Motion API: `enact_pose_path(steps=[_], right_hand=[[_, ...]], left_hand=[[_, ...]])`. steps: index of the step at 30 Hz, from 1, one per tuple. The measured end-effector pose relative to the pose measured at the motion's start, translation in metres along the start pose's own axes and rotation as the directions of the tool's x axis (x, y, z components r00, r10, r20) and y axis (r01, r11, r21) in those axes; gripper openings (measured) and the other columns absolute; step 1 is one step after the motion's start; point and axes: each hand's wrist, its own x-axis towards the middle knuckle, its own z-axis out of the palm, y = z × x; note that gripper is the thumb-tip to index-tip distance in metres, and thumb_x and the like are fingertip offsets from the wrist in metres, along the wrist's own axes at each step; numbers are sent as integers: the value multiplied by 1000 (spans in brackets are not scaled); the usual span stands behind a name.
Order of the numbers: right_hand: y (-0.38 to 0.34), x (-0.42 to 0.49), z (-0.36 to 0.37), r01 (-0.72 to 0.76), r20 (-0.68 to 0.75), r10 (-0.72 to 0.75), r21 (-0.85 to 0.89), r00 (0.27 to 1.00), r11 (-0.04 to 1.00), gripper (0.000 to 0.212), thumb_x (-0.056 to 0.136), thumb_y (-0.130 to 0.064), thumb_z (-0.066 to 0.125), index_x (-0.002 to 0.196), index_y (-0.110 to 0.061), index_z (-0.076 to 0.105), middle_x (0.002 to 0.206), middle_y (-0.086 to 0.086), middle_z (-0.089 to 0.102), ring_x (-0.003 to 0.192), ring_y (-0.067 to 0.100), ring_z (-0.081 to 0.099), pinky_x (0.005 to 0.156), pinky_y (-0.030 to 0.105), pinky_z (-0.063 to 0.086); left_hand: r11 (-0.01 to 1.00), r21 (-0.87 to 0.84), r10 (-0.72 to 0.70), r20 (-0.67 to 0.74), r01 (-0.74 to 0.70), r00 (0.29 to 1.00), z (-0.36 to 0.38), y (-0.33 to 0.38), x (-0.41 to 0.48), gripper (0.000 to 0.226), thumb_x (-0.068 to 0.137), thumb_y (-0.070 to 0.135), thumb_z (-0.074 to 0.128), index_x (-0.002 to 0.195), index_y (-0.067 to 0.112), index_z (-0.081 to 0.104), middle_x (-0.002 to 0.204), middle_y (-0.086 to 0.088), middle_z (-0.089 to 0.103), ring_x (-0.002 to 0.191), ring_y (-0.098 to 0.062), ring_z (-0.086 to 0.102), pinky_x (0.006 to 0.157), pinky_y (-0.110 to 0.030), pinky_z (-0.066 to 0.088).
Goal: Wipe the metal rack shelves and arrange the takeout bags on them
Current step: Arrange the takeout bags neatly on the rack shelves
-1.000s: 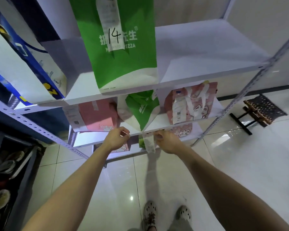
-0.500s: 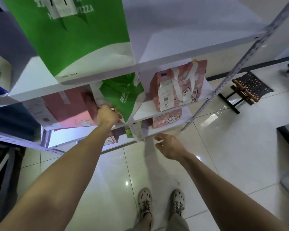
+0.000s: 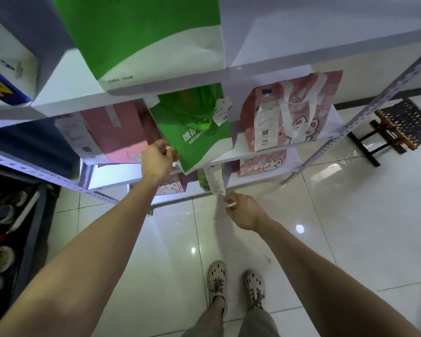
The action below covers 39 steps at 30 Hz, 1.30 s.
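1. Both feet in perforated shoes [image 3: 218, 279] are standing on the glossy tiled floor [image 3: 350, 239]; both forearms are reaching forward and up toward the rack.
2. Right hand [image 3: 243, 211] is hanging low, wrist bent, fingers loosely curled just beside the bottom end of a receipt strip [image 3: 214, 182]. Cannot tell if it is pinching the paper or only near it.
3. Left hand [image 3: 158, 159] is reaching higher, with fingers and thumb curled and pinching the lower left edge of the green bag [image 3: 197, 132].
4. Green bag is sitting tilted on the middle shelf [image 3: 333, 122], between a pink box [image 3: 112, 135] and a pink cat bag [image 3: 289, 113].
5. Large green bag [image 3: 144, 37] is standing on the upper shelf [image 3: 301, 45].
6. Folding stool [image 3: 399, 125] is sitting on the floor beyond the rack post [image 3: 365, 105].
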Motion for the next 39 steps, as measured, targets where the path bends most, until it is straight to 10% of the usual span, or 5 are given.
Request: enact_pose_path(steps=[15, 34, 39], right_hand=[[23, -6, 9, 104, 127, -91, -102, 988, 989, 37, 101, -20, 59, 137, -16, 65, 137, 4, 69, 120, 23, 66, 101, 28, 49], [23, 158, 219, 118, 103, -118, 5, 988, 993, 35, 101, -26, 66, 135, -16, 65, 131, 2, 70, 114, 22, 69, 94, 24, 47], [20, 231, 279, 105, -37, -103, 36, 994, 994, 50, 96, -31, 76, 138, -11, 60, 134, 11, 69, 114, 30, 70, 100, 36, 54]], left_hand=[[938, -16, -325, 298, 345, 898, 6, -78, -111, 14, 106, 13, 67, 119, 11, 71, 105, -13, 81, 96, -36, 80, 68, -40, 66], [885, -85, -445, 130, 457, 886, 44, -342, -86, 15, 101, 17, 72, 115, 23, 74, 111, -10, 78, 100, -33, 77, 88, -50, 66], [930, -18, -361, 137, 367, 922, 61, -403, -28, 54, 89, 40, 88, 135, 25, 63, 124, 3, 72, 112, -20, 71, 94, -35, 59]])
